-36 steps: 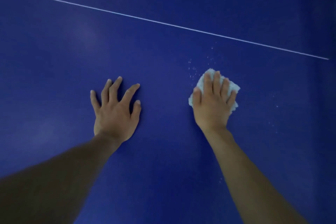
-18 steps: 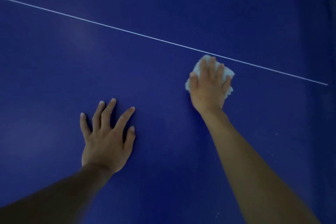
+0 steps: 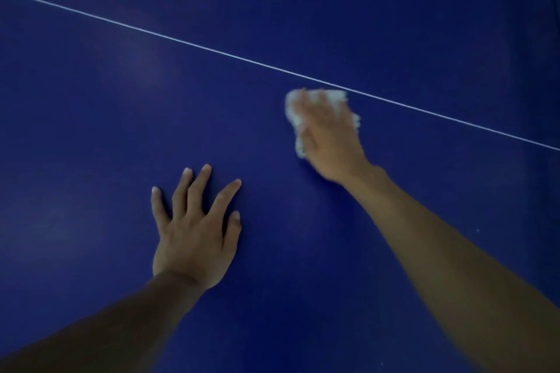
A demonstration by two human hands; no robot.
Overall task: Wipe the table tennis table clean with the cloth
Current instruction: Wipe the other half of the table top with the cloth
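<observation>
Dim light, faint soft glare

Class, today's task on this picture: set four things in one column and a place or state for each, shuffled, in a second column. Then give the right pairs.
1. left hand
2. right hand
3. cloth
4. white line

A. runs slantwise across the blue table
B. lies flat on the bare surface, fingers spread
C. pale and bunched, mostly covered by a hand
D. blurred, pressing down on the cloth

Pairs: 1-B; 2-D; 3-C; 4-A
</observation>
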